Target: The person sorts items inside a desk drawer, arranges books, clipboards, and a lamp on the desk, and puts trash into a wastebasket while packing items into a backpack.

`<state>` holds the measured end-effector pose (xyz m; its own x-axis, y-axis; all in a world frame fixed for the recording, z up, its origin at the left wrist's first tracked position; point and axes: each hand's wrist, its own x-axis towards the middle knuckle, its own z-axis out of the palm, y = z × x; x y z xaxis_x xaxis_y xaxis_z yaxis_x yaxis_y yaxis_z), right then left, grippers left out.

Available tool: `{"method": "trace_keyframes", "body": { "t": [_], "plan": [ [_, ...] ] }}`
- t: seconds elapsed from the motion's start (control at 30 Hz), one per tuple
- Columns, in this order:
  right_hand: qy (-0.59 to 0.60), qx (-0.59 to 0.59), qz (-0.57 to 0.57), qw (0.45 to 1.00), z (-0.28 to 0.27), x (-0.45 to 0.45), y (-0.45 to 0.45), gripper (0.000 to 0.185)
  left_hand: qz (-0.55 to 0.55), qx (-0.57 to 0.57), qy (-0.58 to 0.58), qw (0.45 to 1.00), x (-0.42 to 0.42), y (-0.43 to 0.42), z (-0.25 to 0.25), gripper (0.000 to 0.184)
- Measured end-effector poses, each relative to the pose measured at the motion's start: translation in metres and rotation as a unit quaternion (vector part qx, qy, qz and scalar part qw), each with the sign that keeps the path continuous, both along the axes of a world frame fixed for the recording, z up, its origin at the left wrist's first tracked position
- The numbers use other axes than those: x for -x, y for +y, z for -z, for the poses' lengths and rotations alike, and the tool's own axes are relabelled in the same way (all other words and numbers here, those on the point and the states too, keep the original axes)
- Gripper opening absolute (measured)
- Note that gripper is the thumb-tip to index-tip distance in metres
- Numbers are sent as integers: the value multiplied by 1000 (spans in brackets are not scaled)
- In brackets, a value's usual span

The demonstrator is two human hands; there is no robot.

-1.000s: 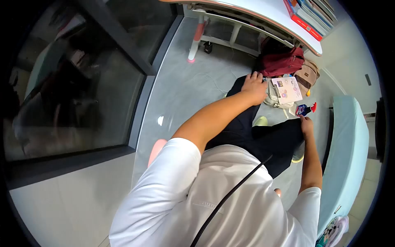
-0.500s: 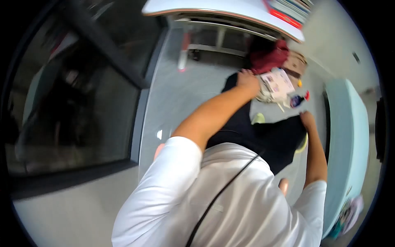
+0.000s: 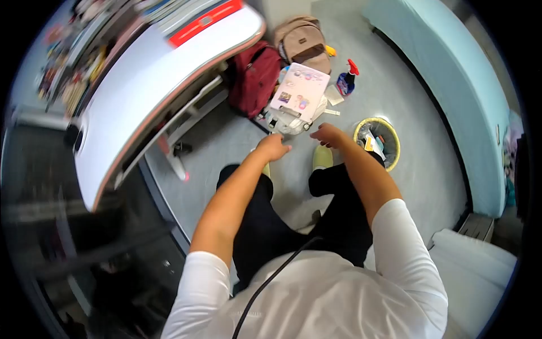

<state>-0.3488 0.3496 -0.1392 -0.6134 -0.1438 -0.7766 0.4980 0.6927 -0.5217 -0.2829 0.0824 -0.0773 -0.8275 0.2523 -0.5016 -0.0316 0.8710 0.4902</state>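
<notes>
My left hand point(image 3: 273, 148) is stretched out over the floor ahead of my knees, holding nothing, its thumb apart from the fingers. My right hand point(image 3: 328, 136) reaches inward beside it with fingers loosely apart, empty too. Just beyond both hands lies a pale pink clipboard point(image 3: 299, 90) with stickers. It rests on a whitish bag point(image 3: 288, 125), mostly covered by it. Behind these, a dark red backpack point(image 3: 254, 79) and a brown backpack point(image 3: 304, 42) lean together. Neither hand visibly touches any of them.
A yellow-rimmed wastebasket point(image 3: 397, 144) with litter stands beside my right forearm. A spray bottle point(image 3: 346, 79) with a red trigger stands farther off. The white desk point(image 3: 141, 73) curves along the left; a light-blue covered bed point(image 3: 451, 73) lines the right. A chair point(image 3: 468, 277) is behind right.
Both hands have left my knees and come forward, closer together, toward the clipboard and bag. My view has turned right, bringing the wastebasket and the chair into sight.
</notes>
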Motion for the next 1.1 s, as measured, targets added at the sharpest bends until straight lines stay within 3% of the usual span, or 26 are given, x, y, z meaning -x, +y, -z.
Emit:
{"method": "trace_keyframes", "body": {
  "t": [0.07, 0.17, 0.3, 0.33, 0.4, 0.57, 0.7, 0.87, 0.9, 0.97, 1.03, 1.1],
  "plan": [
    [-22, -35, 20, 999, 18, 23, -14, 70, -1, 19, -51, 998, 27, 14, 15, 66],
    [94, -20, 223, 970, 119, 42, -22, 65, 14, 34, -107, 994, 50, 42, 15, 66],
    [132, 40, 397, 907, 131, 64, -50, 60, -17, 0, -106, 994, 58, 65, -9, 64],
    [102, 86, 418, 899, 145, 74, -50, 58, 12, 36, -110, 993, 59, 68, -23, 48],
    [43, 116, 448, 885, 165, 81, -53, 45, 25, 37, -89, 995, 52, 67, -18, 49],
    [35, 237, 452, 859, 168, 78, -54, 30, 27, 37, -85, 995, 59, 51, -13, 57],
    [43, 314, 472, 823, 97, 94, -19, 28, -39, 26, -51, 998, 68, 41, -18, 58],
    [101, 219, 333, 911, -66, 71, 56, 37, -165, -35, 24, 985, 78, 33, -11, 70],
    [110, 205, 317, 919, -104, 55, 67, 36, -173, -132, -20, 976, 73, 34, 8, 70],
    [116, 219, 331, 911, -156, 17, 86, 34, -189, -323, -95, 922, 66, 25, 41, 71],
    [148, 257, 321, 899, -207, -35, 92, 35, -256, -453, -315, 794, 34, 30, -15, 60],
    [127, 318, 304, 889, -247, -80, 89, 42, -249, -570, -300, 723, -6, 35, -67, 44]
  ]
}}
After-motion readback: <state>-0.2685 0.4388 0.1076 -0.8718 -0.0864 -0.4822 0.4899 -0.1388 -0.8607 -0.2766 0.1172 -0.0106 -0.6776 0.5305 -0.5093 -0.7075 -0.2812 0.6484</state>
